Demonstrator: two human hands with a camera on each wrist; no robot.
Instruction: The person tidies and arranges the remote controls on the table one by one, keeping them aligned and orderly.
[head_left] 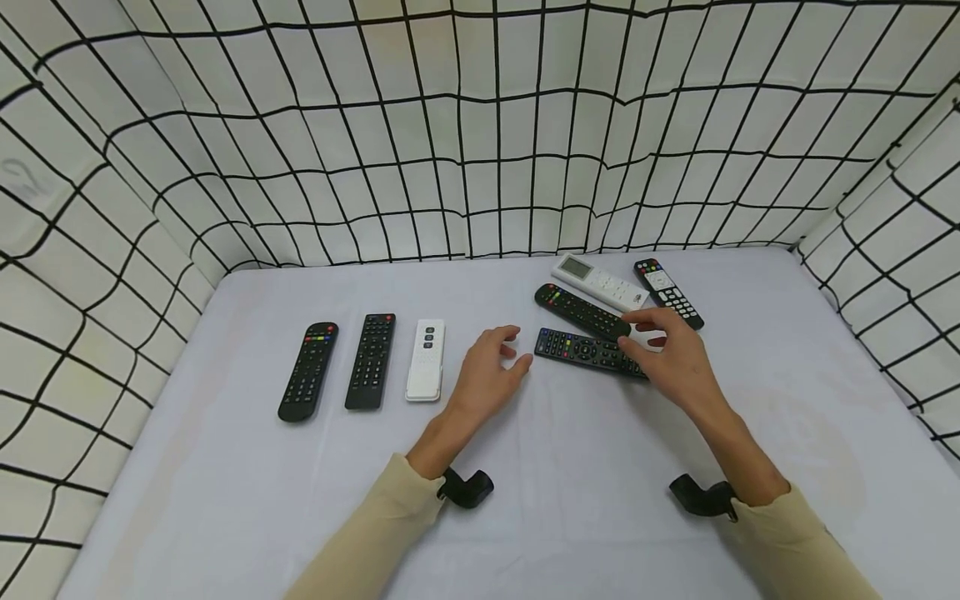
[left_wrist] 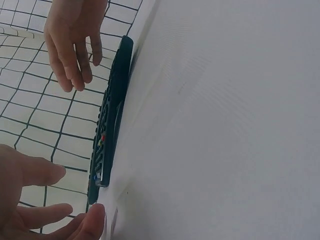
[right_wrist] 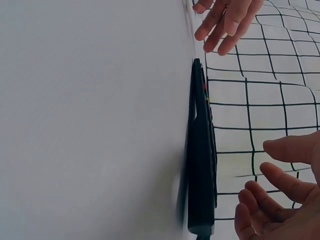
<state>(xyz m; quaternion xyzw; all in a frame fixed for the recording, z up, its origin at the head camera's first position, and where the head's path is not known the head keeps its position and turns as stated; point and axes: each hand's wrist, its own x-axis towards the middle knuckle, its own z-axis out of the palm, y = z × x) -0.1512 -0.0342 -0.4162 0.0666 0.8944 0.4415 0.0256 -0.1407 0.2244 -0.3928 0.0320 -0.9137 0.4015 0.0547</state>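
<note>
Buttons (head_left: 585,351) face up on the front remote (head_left: 600,354), which lies on the white cloth (head_left: 562,500) just in front of the rear remote (head_left: 580,311), its right end beneath the right hand (head_left: 673,358) in the head view. That hand grasps nothing: the wrist views show its loosely bent fingers apart from both remotes. The left hand (head_left: 483,375), likewise empty, is near the other end, thumb and fingers parted. Both remotes should feel light, stiff and fairly smooth, not very fragile; the long side edges near the middle look the best hold. The front remote's long axis runs crosswise, coloured-button end pointing left and slightly toward the back; the rear remote slants more steeply.
</note>
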